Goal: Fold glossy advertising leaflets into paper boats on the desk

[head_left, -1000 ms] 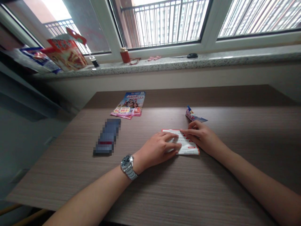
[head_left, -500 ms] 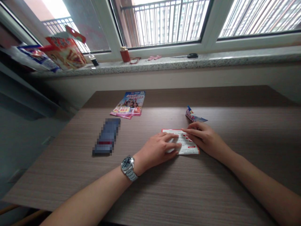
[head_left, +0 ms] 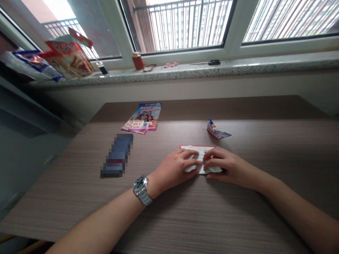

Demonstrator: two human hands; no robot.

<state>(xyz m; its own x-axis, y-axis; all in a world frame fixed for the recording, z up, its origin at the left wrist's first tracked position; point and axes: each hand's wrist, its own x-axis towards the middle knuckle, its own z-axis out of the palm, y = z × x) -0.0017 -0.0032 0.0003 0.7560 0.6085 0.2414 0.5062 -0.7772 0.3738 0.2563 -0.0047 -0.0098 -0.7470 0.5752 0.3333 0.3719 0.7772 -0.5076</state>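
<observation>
A white printed paper sheet with a red border (head_left: 200, 151) lies flat on the wooden table (head_left: 169, 215), partly covered by both hands. My left hand (head_left: 178, 164), with a steel watch (head_left: 143, 189) on its wrist, rests on the sheet's left part, fingers spread. On the sheet's right part lies my right hand (head_left: 225, 162), its fingers apart and slightly bent, the tips close to those of the left. Just beyond the hands stands a small folded paper boat (head_left: 217, 133) in blue and pink print.
Colourful flyers (head_left: 145, 118) lie stacked at the table's far left, with a blurred-out dark phone-like object (head_left: 118, 155) nearer me. On the stone windowsill (head_left: 185, 72) are snack bags (head_left: 70, 58), a red lighter-like item (head_left: 137, 61), and scissors (head_left: 214, 62).
My right hand has moved from the sheet's upper right edge down and left onto its surface, uncovering the paper boat's lower part. The left hand stays on the sheet.
</observation>
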